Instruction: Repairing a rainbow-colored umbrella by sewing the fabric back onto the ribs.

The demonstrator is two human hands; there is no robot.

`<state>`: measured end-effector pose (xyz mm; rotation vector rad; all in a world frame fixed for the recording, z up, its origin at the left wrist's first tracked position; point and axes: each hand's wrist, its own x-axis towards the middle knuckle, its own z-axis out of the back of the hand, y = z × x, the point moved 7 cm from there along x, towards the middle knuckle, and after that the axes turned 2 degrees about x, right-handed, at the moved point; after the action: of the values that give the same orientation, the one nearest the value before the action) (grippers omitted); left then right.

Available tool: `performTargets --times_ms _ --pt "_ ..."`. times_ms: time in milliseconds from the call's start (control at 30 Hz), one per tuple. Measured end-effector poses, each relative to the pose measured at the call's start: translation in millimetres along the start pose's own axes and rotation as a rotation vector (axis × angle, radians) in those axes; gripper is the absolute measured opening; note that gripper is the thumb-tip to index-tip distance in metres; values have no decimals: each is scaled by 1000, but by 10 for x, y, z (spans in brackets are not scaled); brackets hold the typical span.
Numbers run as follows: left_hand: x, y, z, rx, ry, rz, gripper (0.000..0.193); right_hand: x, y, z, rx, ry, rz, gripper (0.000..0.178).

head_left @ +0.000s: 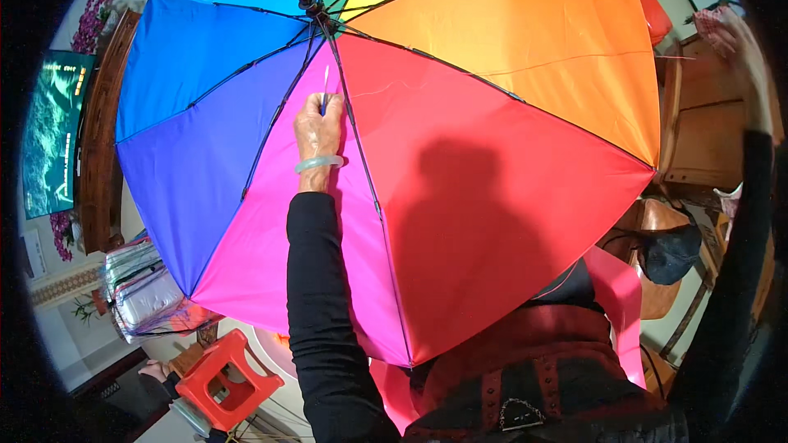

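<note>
At the far left, a screen (pixel 53 131) glows green beside a dark wooden cabinet (pixel 98 139), and below it sits a stack of clear-wrapped bundles (pixel 139 287), with a red plastic stool (pixel 226 377) lower down near the edge. Filling most of what you see is the open rainbow umbrella (pixel 460 156), turned with its inside toward you, its ribs meeting at the hub near the top and its panels running from blue on the left through pink and red to orange on the right. Your left hand (pixel 318 127), with a pale green bangle (pixel 318 163) at the wrist, is raised against the pink panel just beside a rib, its fingers pinched shut on a thin blue-and-white stick-like tool (pixel 326 89) that points up toward the hub. Further right, your right hand (pixel 739 41) is up at the far edge, well apart from the umbrella, near a wooden cupboard (pixel 706 115); it is blurred by the rim, so whether it is open or closed cannot be told.
</note>
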<state>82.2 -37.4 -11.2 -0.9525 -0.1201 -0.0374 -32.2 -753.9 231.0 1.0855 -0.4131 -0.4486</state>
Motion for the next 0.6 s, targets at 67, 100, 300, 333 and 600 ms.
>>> performTargets --times_ms 67,100,300,333,600 --pt "-36 138 172 73 -44 21 21 -155 -13 -1695 -148 411 173 34" --pt "-33 181 167 81 -55 25 21 -673 274 -2571 -205 568 416 25" --pt "-25 162 123 82 -44 2 20 -2101 689 -5387 -246 929 770 13" --pt "-22 149 112 78 -35 9 20 -2117 605 -5648 -276 872 727 13" --pt "-38 219 102 -46 -12 93 15 -2365 376 -6153 -445 796 509 15"
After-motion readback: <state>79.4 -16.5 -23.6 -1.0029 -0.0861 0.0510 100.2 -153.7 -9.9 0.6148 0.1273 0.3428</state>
